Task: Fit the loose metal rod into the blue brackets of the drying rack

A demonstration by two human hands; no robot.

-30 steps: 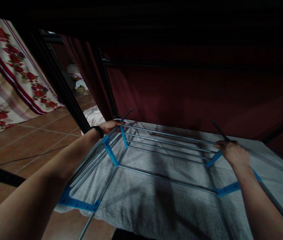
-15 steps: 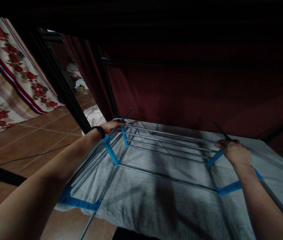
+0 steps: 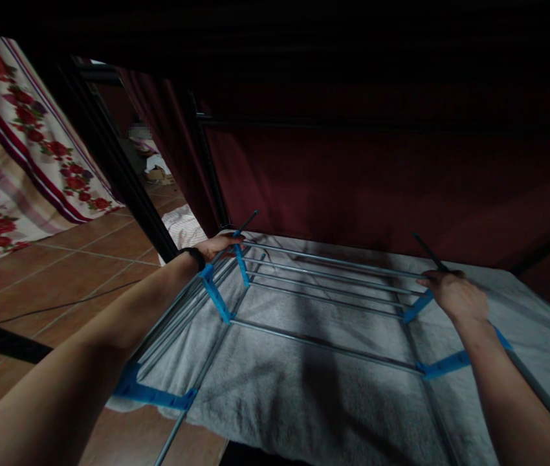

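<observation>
Two hands grip the far corners of a metal rack [image 3: 323, 346]. At nine o'clock, the left hand [image 3: 219, 246], with a black wristband [image 3: 195, 256], has its fingers curled round the corner by a blue bracket [image 3: 241, 264]; at four o'clock, the right hand [image 3: 454, 294] closes over the opposite corner, its fingertips partly hidden. Between them the rack spreads towards six o'clock, apparently resting on a grey blanket [image 3: 265, 401]. Judging by its state, assembly looks well advanced: several bars already sit in brackets on both sides. Dark pole ends [image 3: 428, 251] jut bare beyond each hand, so those corners seem the unfinished part; whether every joint is fully seated cannot be told. Farther out, a maroon curtain [image 3: 352, 188] hangs at twelve, a floral cloth [image 3: 56, 149] at ten, and tiled floor [image 3: 90, 259] shows at nine.
</observation>
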